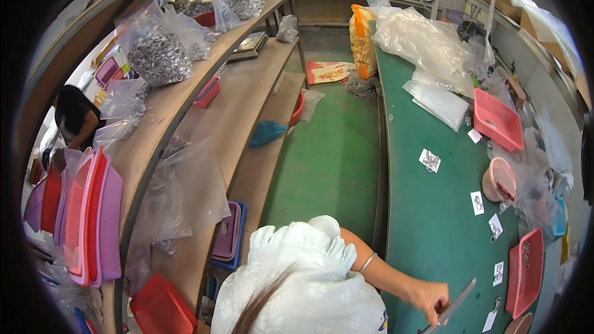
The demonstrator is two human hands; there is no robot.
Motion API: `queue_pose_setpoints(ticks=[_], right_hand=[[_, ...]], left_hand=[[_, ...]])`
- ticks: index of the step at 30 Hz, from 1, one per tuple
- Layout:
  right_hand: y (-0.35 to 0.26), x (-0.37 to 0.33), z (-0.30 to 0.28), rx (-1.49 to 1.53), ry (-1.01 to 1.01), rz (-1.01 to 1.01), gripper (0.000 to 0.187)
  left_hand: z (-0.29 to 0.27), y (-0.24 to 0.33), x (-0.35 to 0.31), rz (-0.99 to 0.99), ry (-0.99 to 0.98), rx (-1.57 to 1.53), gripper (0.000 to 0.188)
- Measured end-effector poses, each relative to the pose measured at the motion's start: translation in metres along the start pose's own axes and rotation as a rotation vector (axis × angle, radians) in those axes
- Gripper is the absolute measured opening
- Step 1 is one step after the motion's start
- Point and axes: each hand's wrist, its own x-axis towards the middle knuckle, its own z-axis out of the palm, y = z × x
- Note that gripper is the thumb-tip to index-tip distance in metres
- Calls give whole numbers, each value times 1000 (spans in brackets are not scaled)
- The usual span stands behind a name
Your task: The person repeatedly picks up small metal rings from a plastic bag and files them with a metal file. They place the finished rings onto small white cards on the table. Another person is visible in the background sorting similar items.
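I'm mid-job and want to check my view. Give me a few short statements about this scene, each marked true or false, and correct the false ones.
1. The left hand holds a thin grey object. True.
2. The bulging bag of silvery parts sits on the green table. False: it sits on the wooden top shelf at left.
3. A round pink tub stands between two pink trays along the table's right side. True.
4. The orange and white sack lies flat. False: it stands upright.
5. A bracelet circles the arm. True.
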Motion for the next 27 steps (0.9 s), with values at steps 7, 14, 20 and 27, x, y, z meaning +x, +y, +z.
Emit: queue_pose_setpoints(ticks=[7,14,20,27], right_hand=[[28,28,6,125,96,-305,26],[49,17,-10,363,73,-294,28],[53,-6,-19,335,185,-186,28],[39,-23,-29,341,178,-145,30]], left_hand=[[-7,42,-11,-107,6,-84,23],[11,50,13,-231,-158,-50,26],[25,28,30,-292,-277,-120,27],[29,8,24,-378,-264,-455,27]])
